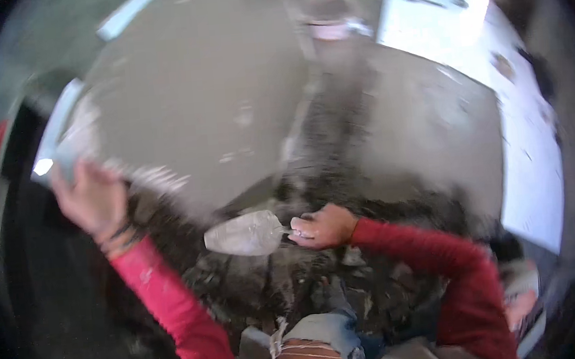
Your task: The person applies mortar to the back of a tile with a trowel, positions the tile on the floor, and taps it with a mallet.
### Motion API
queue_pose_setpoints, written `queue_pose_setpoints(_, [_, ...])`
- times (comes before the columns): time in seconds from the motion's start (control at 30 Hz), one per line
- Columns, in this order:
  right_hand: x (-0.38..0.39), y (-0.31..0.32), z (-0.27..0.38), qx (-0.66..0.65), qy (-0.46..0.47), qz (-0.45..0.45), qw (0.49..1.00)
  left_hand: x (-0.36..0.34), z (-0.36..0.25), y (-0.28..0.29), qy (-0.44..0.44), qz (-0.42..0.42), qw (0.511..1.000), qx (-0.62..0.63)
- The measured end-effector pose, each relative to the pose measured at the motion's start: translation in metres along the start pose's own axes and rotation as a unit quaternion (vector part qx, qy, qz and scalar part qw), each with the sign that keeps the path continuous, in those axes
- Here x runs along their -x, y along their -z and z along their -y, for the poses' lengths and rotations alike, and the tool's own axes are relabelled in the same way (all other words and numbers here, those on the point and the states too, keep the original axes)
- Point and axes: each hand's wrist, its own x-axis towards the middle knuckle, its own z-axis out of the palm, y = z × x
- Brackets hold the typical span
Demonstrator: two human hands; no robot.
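Observation:
My right hand (327,226) is closed round the handle of a trowel (244,235), whose pale, smeared blade points to the left. Beneath the blade lies dark, rubble-strewn ground (269,277). Farther left, my left hand (94,200) reaches forward with its fingers apart, at the near end of a pale straight strip (61,127). Motion blur hides whether the fingers touch that strip. Just beyond both hands spreads a broad, smooth grey slab (190,85) with a ragged near-left edge.
A second grey patch (433,119) lies to the right, bordered by a white sheet (531,151). Between the two grey areas runs a dark strip of ground (333,114). A bucket (328,22) stands at the far side. My knee in torn jeans (321,334) is close below.

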Motion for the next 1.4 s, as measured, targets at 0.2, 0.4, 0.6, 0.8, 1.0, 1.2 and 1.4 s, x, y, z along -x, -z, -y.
queue_pose_setpoints(0.2, [0.123,0.269,-0.047,0.194,-0.245,0.243,0.918,-0.023,0.024,0.007,-0.037,-0.151,0.988,0.008])
queue_pose_setpoints(0.4, [0.366,0.397,0.119,0.315,-0.613,0.021,0.725,-0.003,0.029,-0.032,-0.083,-0.186,0.974,-0.104])
queue_pose_setpoints(0.6, [0.455,0.398,0.214,0.364,-0.775,0.211,0.472,0.009,0.057,-0.065,-0.127,-0.128,0.965,-0.191])
queue_pose_setpoints(0.8, [0.523,0.295,0.183,0.337,-0.775,0.289,0.450,0.019,0.053,-0.081,-0.124,-0.101,0.968,-0.191])
queue_pose_setpoints(1.0, [0.571,0.193,0.183,0.381,-0.762,0.210,0.480,-0.001,0.036,-0.045,-0.085,-0.105,0.981,-0.142])
queue_pose_setpoints(1.2, [0.544,0.153,0.220,0.354,-0.744,0.224,0.521,0.008,0.031,-0.038,-0.094,-0.074,0.987,-0.105])
queue_pose_setpoints(1.4, [0.516,0.219,0.216,0.244,-0.695,0.242,0.631,0.012,0.029,-0.028,-0.108,-0.120,0.977,-0.140])
